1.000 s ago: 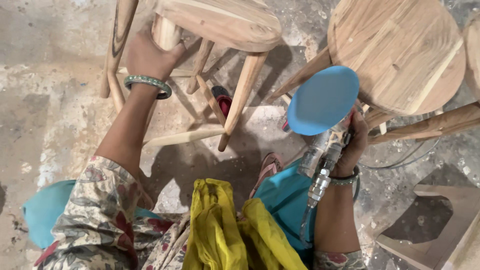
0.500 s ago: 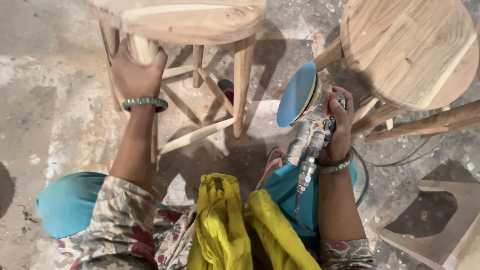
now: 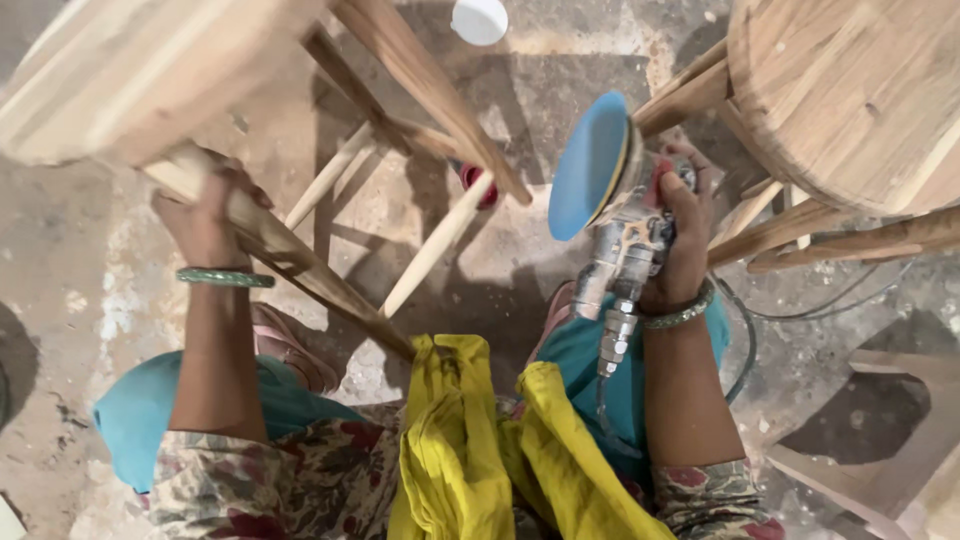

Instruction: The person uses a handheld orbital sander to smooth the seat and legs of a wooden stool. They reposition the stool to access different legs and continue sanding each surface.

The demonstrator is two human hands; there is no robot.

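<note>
While your left hand (image 3: 205, 215) clamps its fingers on a leg of the tilted pale wooden stool (image 3: 130, 75), your right hand (image 3: 680, 235) grips the metal sander with blue round pad (image 3: 590, 165); a loose grip could let the stool slip.

The tilted wooden stool (image 3: 150, 70) is blurred, its seat cut off at the top edge; the left hand (image 3: 205, 215) hides part of its leg.

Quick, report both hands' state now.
Left hand: closed around a leg of the tilted wooden stool.
Right hand: closed around the sander with the blue disc.
</note>
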